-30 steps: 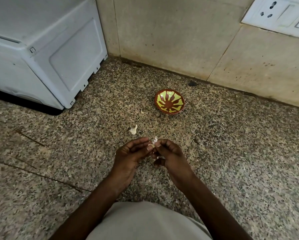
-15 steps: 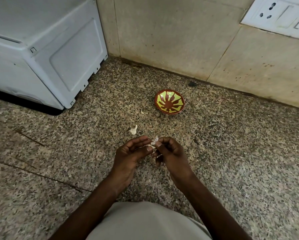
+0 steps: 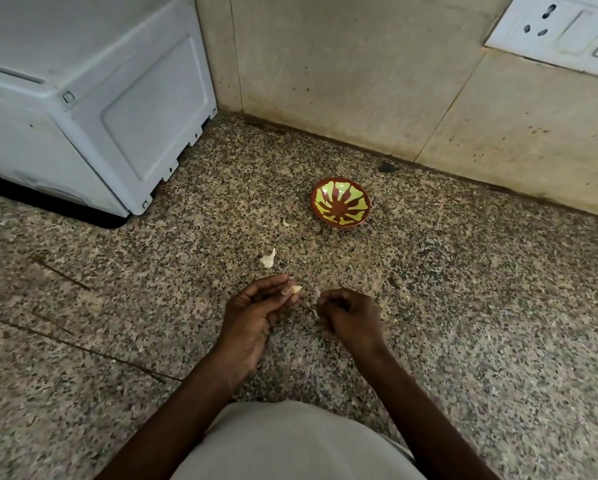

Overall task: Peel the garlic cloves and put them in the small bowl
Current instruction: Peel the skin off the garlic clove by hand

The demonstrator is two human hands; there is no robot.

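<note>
My left grip [image 3: 256, 306] pinches a pale peeled garlic clove [image 3: 296, 289]; my right grip [image 3: 349, 311] pinches thin papery garlic skin [image 3: 317, 293].

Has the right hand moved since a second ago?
Yes. The right hand has pulled rightward, away from the left hand, judged against the small bowl.

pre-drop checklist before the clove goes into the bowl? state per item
1. Clove gripped: ok, pinched at the left hand fingertips.
2. Clove fully peeled: cannot tell, only its pale tip shows.
3. Peel separated: ok, the right hand pinches a peel scrap apart from the clove.
4. Small bowl upright and open: ok, nothing visible inside.
5. Path to the bowl: ok, only a garlic piece and a small scrap lie left of it.
</note>
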